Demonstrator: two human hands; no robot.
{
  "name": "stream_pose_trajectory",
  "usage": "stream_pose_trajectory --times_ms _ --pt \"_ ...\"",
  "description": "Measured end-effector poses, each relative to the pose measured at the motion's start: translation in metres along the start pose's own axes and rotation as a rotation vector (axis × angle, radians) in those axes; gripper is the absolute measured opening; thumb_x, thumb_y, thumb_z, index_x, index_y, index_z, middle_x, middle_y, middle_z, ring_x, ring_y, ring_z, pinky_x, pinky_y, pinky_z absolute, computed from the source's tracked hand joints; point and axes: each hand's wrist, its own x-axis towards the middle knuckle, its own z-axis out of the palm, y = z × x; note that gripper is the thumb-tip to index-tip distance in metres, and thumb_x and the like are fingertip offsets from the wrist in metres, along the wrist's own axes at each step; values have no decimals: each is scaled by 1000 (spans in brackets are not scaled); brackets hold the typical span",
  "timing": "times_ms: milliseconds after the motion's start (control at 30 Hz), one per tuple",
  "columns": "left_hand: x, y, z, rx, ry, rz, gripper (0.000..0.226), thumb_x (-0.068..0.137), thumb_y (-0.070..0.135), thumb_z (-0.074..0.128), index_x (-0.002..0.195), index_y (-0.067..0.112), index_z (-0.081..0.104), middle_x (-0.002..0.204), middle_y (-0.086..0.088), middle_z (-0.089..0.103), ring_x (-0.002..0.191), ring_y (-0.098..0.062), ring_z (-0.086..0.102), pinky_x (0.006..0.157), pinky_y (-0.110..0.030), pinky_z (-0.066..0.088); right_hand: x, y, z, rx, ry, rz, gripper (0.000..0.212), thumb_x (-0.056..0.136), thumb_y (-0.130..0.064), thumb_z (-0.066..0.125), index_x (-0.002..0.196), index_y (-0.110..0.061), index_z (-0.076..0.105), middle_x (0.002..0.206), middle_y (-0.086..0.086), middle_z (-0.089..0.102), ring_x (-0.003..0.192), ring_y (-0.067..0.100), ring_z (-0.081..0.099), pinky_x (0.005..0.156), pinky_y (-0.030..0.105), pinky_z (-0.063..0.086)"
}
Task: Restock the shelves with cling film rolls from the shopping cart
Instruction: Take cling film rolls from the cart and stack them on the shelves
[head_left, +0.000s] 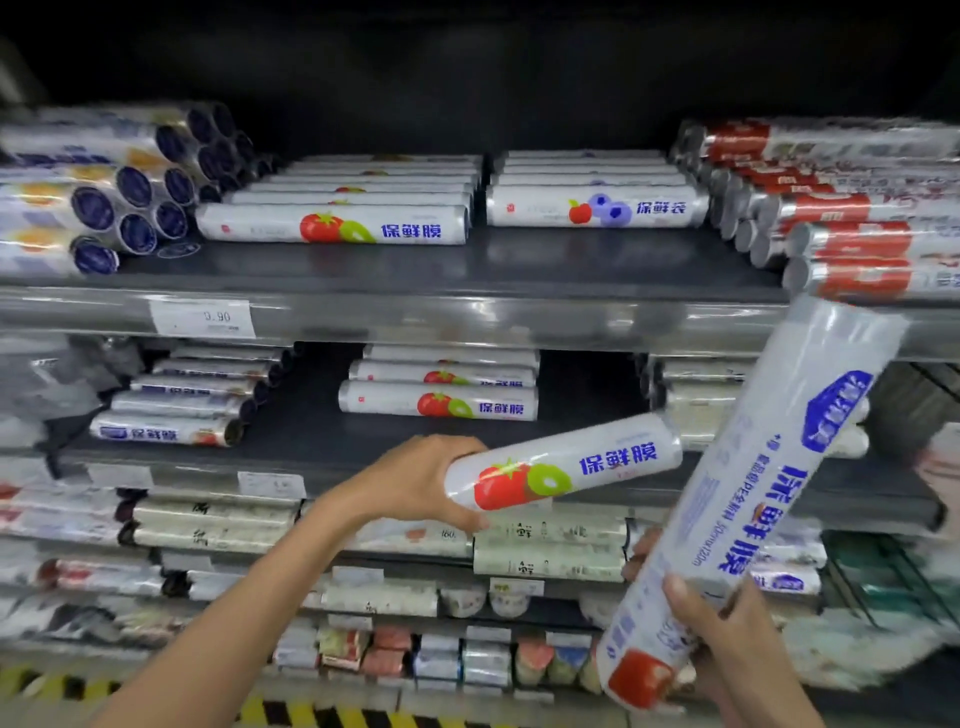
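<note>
Restocking looks partway: two cling film rolls are in hand, neither shelved yet. The left hand (415, 483) has its fingers (465, 519) curled round the end of a tomato-and-kiwi roll (563, 462) at the front edge of the second shelf (322, 415), near three matching rolls (439, 402); the right hand (737, 639) grips the lower end of a larger blue-label roll (753, 499), tilted upward. The cart is out of view, so what remains cannot be told.

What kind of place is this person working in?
Probably a supermarket aisle: tiered shelves hold rows of wrapped rolls, a price tag sits on a shelf edge, and the left hand grips a tomato-print roll, the right hand a longer roll.
</note>
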Motion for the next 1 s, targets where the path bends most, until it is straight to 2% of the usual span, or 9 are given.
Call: stream_pose_trajectory --times_ms 67,200,300,400,500,633,767,900,1000 --pt "7 -24 -4 70 24 -27 50 61 45 82 104 35 57 97 17 64 83 -2 61 77 -38 53 4 10 5 -16 -39 31 37 52 -16 79 87 -22 72 93 18 70 89 35 67 79 50 55" --pt "28 -74 -18 97 71 -80 62 54 54 81 108 40 55 103 13 64 93 -9 61 84 -38 52 15 31 15 -21 -50 79 74 39 -47 92 102 -19 65 101 12 71 95 33 67 86 55 50" --pt "48 -106 -28 156 88 -95 61 57 47 86 110 34 59 103 9 62 95 -15 60 87 -39 50 21 45 23 -24 -49 105 58 48 -40 90 99 -24 67 101 8 72 96 27 68 85 49 51" --pt "66 -133 -32 255 73 -102 65 60 44 86 117 28 59 106 10 55 102 -17 55 89 -37 46 26 60 32 -78 -58 112 86 29 -51 89 104 -19 63 98 3 73 88 20 70 72 35 54" --pt "78 -158 -30 264 15 -102 79 61 46 84 129 22 54 117 8 57 110 -16 53 95 -35 44 30 73 42 -101 -44 105 97 24 -60 88 108 -19 59 100 2 73 90 19 70 74 35 53" --pt "86 -179 -29 215 25 -83 87 57 48 85 133 22 52 128 7 55 117 -12 50 100 -27 39 30 91 54 -101 -24 69 99 27 -60 88 112 -17 59 102 4 72 92 20 69 74 34 55" --pt "89 -184 -30 158 98 -34 84 54 42 89 130 26 57 125 13 57 114 -6 52 97 -22 39 28 100 71 -42 -17 46 71 30 -51 90 93 -25 70 98 7 73 88 23 70 66 28 57" --pt "78 -193 -27 205 233 48 73 60 48 83 125 26 60 120 5 60 111 -12 51 98 -32 42 28 105 84 -22 16 43 95 23 -58 89 103 -17 62 95 6 73 87 22 71 65 28 57" --pt "72 -203 -27 226 277 99 61 69 42 80 124 24 61 116 0 57 111 -16 47 98 -36 41 28 107 91 -16 11 34 96 23 -58 89 105 -17 61 97 5 73 88 21 70 65 28 57"
